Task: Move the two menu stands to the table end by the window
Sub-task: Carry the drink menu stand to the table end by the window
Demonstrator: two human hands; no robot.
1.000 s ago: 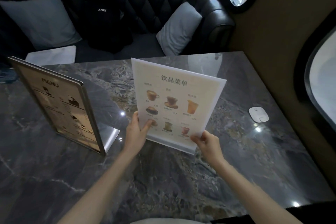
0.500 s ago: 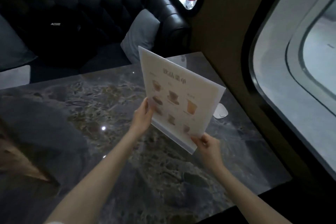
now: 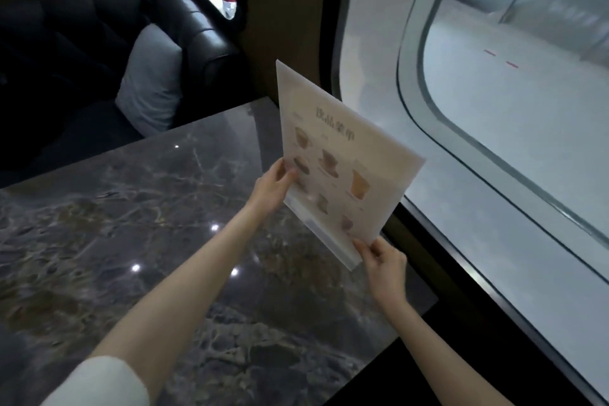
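Left hand (image 3: 272, 189) grips the menu stand (image 3: 342, 161) at its 9 o'clock edge, right hand (image 3: 382, 262) pinches the 5 o'clock corner; print blurred, second stand out of view. Versus earlier, stand now over the table (image 3: 148, 241) end beside the window (image 3: 494, 109).

Frosted plastic menu stand (image 3: 342, 155); glossy veined marble table (image 3: 138, 214); tufted leather sofa (image 3: 99, 30).

Cream menu stand (image 3: 342, 155) with brown drink pictures; dark grey veined marble table (image 3: 138, 208); grey cushion (image 3: 148, 82).
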